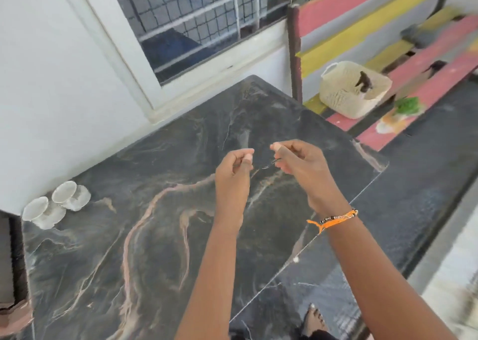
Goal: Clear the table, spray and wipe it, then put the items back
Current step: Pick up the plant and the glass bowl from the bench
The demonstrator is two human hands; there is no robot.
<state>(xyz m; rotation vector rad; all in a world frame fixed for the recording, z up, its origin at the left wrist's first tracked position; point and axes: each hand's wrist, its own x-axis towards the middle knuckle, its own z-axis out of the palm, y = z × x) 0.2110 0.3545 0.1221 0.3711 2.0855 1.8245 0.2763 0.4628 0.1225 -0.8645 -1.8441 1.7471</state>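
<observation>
Pinching a thin dark item (270,163), both hands' grips hover over the table (155,236) near two cups (55,204).

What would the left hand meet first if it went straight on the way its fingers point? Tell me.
The left hand has its curled fingertips turned toward the right hand, which pinches a small thin dark item. Going straight on, it would probably meet that item or the right fingers first; depth is unclear.
</observation>
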